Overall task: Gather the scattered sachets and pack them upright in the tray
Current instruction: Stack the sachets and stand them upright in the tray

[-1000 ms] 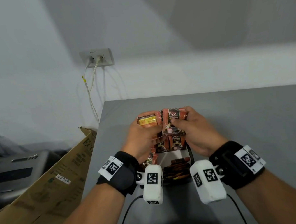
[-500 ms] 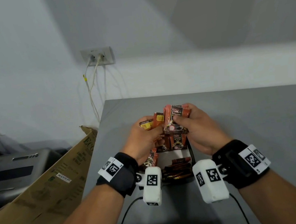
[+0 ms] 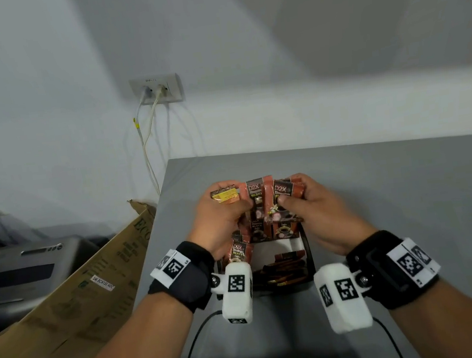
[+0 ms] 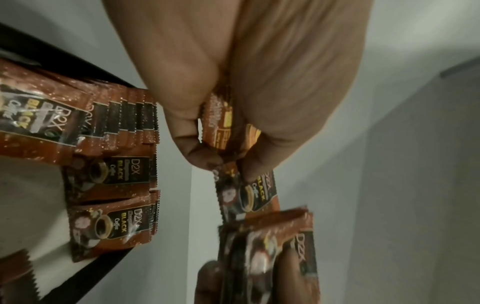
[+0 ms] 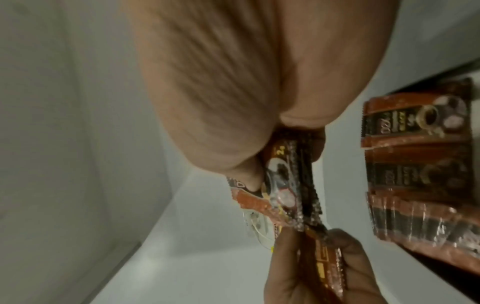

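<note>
Head view: high, looking forward and down over both forearms to the grey tabletop (image 3: 395,188) and white wall. Left wrist view: very close under the left hand (image 4: 233,82), facing along its fingers. Right wrist view: equally close under the right hand (image 5: 221,92). All three share the brown foil coffee sachets (image 3: 257,198) between the hands; each wrist view catches the opposite hand's fingers.

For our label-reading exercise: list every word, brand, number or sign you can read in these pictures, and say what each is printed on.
"D2X": brown foil coffee sachets held in both hands.
"D2X BLACK Coffee": brown sachets standing in the black tray.
"SM ECM155 NDC", roughly; small: white sticker on the brown cardboard box.
"ECO", partly cut off: green print on the box flap.
Unreadable: yellow-labelled sachet, wall socket plate.
Square black-and-white code markers on the wrist cameras: no words.
</note>
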